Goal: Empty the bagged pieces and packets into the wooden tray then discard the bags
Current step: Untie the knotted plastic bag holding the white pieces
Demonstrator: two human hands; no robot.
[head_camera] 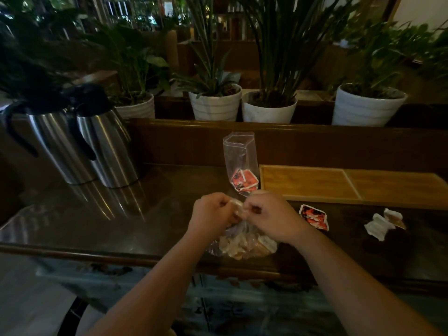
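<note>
The left hand [213, 212] and right hand [269, 215] are covering the neck of the clear bag [242, 241], so how it is tied or sealed cannot be told. Its pale pieces are blurring together, with no count possible. The wooden tray [351, 185] is running off the right edge. Print on the red packets [314, 217] is too small to read. The left steel jug [48, 141] is partly hiding behind its neighbour, and dark leaves are masking its lid.

Red-white-black printed packets [244, 181] in clear bag [238, 154]; pale tan pieces [238, 243]; honey-yellow wooden tray [349, 184]; dark brown tabletop [101, 214].
</note>
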